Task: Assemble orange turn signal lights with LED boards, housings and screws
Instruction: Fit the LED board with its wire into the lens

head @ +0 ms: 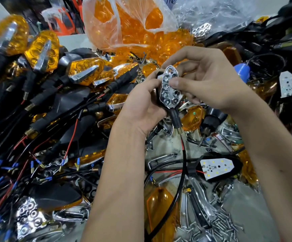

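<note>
Both hands meet above the middle of a cluttered bench. The left hand [142,103] curls around a black plastic turn signal housing [161,100], its stem [176,120] pointing down toward the person with a black and red wire [183,154] trailing from it. A shiny chrome honeycomb reflector plate [171,86] sits in the housing's open face. The right hand [206,79] pinches that plate, thumb pressed on its front, fingers curled behind its upper end. To the left lies a heap of finished orange-lensed signal lights [42,49] on black stems. A clear plastic bag of orange lenses [124,23] stands behind the hands. Near the right forearm rests another black housing holding a white LED board [216,168], and small silver screws [223,224] are scattered at lower right, beside a loose orange lens [159,206]
</note>
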